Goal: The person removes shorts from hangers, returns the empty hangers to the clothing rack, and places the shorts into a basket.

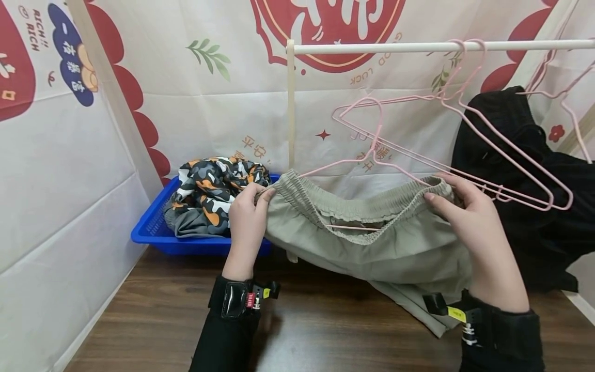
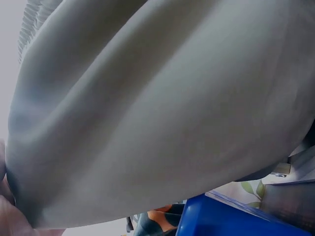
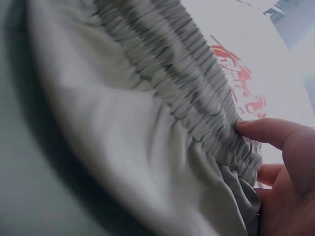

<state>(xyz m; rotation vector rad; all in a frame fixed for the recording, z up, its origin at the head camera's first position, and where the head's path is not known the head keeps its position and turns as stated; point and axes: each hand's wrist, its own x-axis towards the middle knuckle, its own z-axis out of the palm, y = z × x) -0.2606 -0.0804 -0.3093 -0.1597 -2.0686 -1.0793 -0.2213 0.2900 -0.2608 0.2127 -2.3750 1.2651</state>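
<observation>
- Backdrop (image 1: 195, 103) print reads "GOOD LUCK", "RICH!! RICH", plus Chinese characters.
- Blue basket (image 1: 153, 235) holds camo garment (image 1: 218, 186) on a grey one.
- Dark wood table (image 1: 302, 330); white rail (image 1: 418, 46) with pink hangers (image 1: 446, 155), black garment (image 1: 534, 206) hanging.
- Left hand (image 1: 246, 219) pinches waistband of grey-green pants (image 1: 362, 243), held above table.
- Right hand (image 1: 469, 232) fingers grasp the waistband's other end; a hanger's bar sits inside the waist.

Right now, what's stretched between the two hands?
In the head view, the elastic waistband of the grey-green fabric trousers spans from left hand to right hand, with a thin pink wire hanger slipped inside it.
</observation>
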